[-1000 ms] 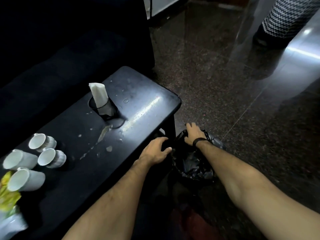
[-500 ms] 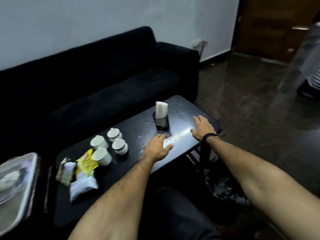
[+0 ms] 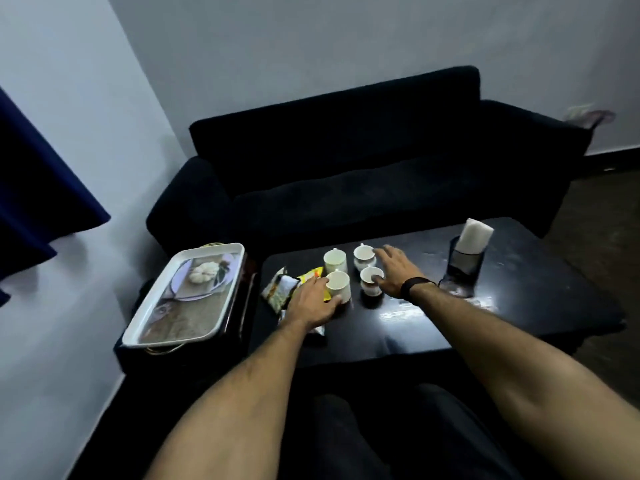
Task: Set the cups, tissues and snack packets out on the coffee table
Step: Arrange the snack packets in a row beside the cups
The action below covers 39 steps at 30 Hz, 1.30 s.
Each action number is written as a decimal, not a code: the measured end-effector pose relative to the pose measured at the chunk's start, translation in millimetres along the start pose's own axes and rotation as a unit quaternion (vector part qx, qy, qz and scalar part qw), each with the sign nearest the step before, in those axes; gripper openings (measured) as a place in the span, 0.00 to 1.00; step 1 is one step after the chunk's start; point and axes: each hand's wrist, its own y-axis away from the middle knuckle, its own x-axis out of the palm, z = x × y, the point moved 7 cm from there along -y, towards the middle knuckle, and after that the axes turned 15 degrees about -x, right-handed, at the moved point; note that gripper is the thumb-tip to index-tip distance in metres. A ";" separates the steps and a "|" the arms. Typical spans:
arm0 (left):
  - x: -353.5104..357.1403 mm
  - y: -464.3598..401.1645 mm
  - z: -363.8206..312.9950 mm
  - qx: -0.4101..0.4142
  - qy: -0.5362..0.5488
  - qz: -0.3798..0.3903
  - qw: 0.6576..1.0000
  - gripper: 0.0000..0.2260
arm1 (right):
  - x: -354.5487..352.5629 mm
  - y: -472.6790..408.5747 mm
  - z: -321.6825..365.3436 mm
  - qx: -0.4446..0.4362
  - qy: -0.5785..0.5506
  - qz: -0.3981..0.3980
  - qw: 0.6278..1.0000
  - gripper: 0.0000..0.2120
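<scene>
Several white cups stand in a cluster on the left half of the black coffee table (image 3: 519, 299). My left hand (image 3: 310, 304) wraps its thumb and fingers around the near-left cup (image 3: 338, 284). My right hand (image 3: 394, 271) is spread open, its thumb on the near small cup (image 3: 370, 284) and a fingertip at the far small cup (image 3: 363, 257). A taller cup (image 3: 335, 259) stands behind, untouched. Snack packets (image 3: 278, 289) lie left of the cups, partly under my left hand. White tissues (image 3: 474, 239) stick up from a dark holder (image 3: 464, 268) at the right.
A white tray (image 3: 156, 296) with a printed picture rests on a low dark stand left of the table. A black sofa (image 3: 346, 174) runs behind the table. A blue curtain (image 3: 34, 188) hangs at the far left. My dark-clothed knees are below.
The view swung up from the floor and left. Both hands left the black bag by the table's right end, crossed the tabletop, and now rest on the cups.
</scene>
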 end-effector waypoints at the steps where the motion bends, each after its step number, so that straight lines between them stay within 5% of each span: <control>1: -2.4 -0.4 12.9 -0.007 0.008 -0.001 1.000 0.27 | 6.4 -6.1 14.0 -0.017 -0.004 0.007 1.000 0.32; 10: 10.7 -10.1 88.7 -0.062 0.024 0.007 0.998 0.27 | 72.1 -40.6 86.9 -0.090 -0.018 0.057 0.994 0.31; 26: 65.5 -59.4 157.0 -0.224 0.101 0.005 0.969 0.32 | 196.2 -58.2 109.0 -0.156 0.024 0.215 0.964 0.40; 34: 55.9 -102.6 168.2 -0.278 0.170 -0.036 0.945 0.39 | 182.5 -75.3 109.1 -0.175 0.001 0.050 0.983 0.42; 39: 61.1 -125.7 161.2 -0.304 0.237 -0.037 0.922 0.41 | 203.8 -107.3 119.4 -0.143 -0.006 0.139 0.980 0.56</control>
